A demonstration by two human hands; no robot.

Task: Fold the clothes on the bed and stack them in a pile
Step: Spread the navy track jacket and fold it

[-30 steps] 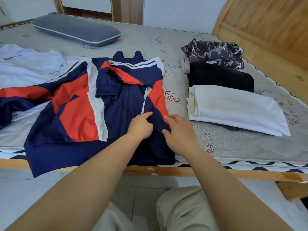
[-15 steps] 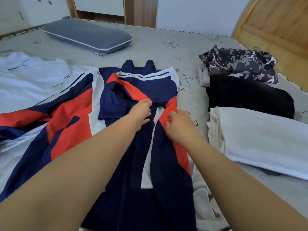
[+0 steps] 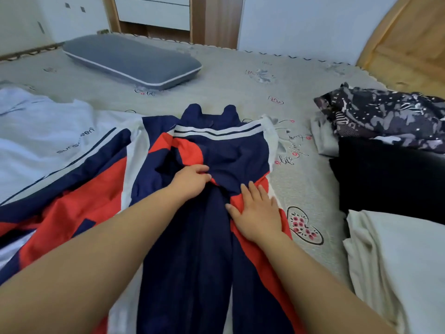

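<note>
A navy, red and white track jacket [image 3: 224, 150] lies spread on the bed [image 3: 240, 92], collar away from me, one sleeve stretched out to the left. My left hand [image 3: 190, 182] rests on its chest with fingers bent, pinching a fold of the navy fabric. My right hand [image 3: 257, 210] presses flat on the red panel just right of the front opening, fingers straight. A pale blue-white garment [image 3: 41, 141] with small lettering lies under the jacket's left sleeve. At the right sit a folded cream garment [image 3: 399, 261], a folded black one [image 3: 385, 174] and a dark patterned one [image 3: 385, 114].
A grey pillow [image 3: 130, 59] lies at the far left of the bed. A wooden headboard [image 3: 409, 44] rises at the right. White drawers [image 3: 154, 10] and wall stand beyond the bed. Bare printed sheet shows between the jacket and the folded clothes.
Both hands have slid up the jacket from its hem toward the chest. The right hand went from pinching the fabric to lying flat on it. The view has moved closer over the bed.
</note>
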